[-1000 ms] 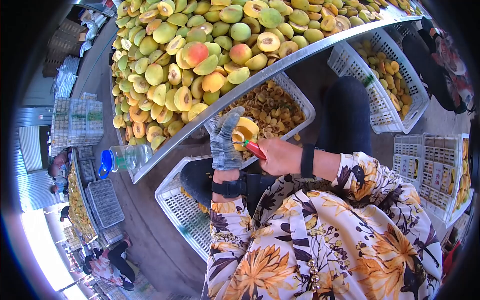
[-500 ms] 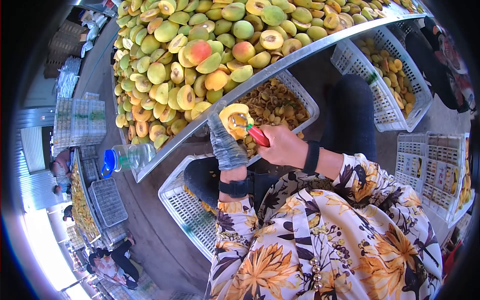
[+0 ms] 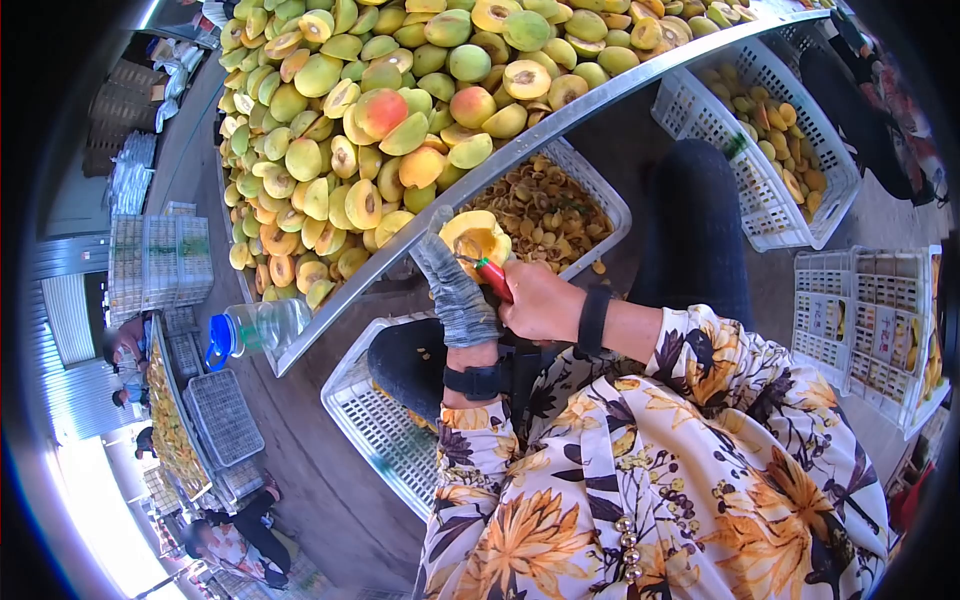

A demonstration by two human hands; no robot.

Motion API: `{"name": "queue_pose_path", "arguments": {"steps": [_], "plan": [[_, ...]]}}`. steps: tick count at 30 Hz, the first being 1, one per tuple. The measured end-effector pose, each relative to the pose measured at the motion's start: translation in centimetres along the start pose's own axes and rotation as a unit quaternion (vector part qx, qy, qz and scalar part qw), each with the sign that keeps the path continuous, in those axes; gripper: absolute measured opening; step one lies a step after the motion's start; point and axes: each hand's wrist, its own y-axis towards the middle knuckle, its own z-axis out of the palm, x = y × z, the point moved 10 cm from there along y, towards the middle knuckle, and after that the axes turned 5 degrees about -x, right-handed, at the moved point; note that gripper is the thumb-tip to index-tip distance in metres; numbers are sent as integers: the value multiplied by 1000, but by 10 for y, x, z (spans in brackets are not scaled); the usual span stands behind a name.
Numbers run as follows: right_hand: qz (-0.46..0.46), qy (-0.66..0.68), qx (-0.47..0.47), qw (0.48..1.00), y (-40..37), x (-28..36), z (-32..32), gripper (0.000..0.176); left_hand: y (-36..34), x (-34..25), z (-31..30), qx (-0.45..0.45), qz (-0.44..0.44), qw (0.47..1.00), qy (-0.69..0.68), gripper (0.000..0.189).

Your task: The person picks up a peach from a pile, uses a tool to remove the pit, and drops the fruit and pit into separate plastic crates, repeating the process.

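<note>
**Pitting fruit at the long metal surface**

The big metal surface (image 3: 580, 112) runs diagonally in front of me. It's loaded with a fruit pile (image 3: 400, 110), yellow-green with a few red-blushed ones, some whole and some halved, heaped right up to the near edge.

Below that edge sit white plastic crates. The pit crate (image 3: 612, 205) is tucked just under the rim and full of brownish stones. The low crate (image 3: 380, 430) is down by my knee. The side crate (image 3: 700, 110), off to the right, holds fruit pieces.

My left hand (image 3: 455, 290) has a grey glove on, and its grip is closed under a fruit half (image 3: 478, 235), cut face up. I'm holding it just off the surface's near edge, above the pit crate.

My right hand (image 3: 540, 300) is bare. Its grip is wrapped tight on a red-handled tool (image 3: 495, 280) whose tip is touching the cut face.

A water bottle (image 3: 255, 328) with a blue cap lies near the surface's left corner.
</note>
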Motion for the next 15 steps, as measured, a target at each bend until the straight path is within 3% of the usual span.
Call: {"name": "queue_pose_path", "arguments": {"steps": [3,10,15], "plan": [[27,-37,29,999,-4,0,1,17,-7,9,-6,-30,-73,995,-65,58],[7,-95,107,990,-6,-2,15,15,-4,10,-5,22,-86,989,-114,47],[-2,-126,118,985,0,-2,6,14,-2,4,-10,-45,-97,985,-138,41]]}}
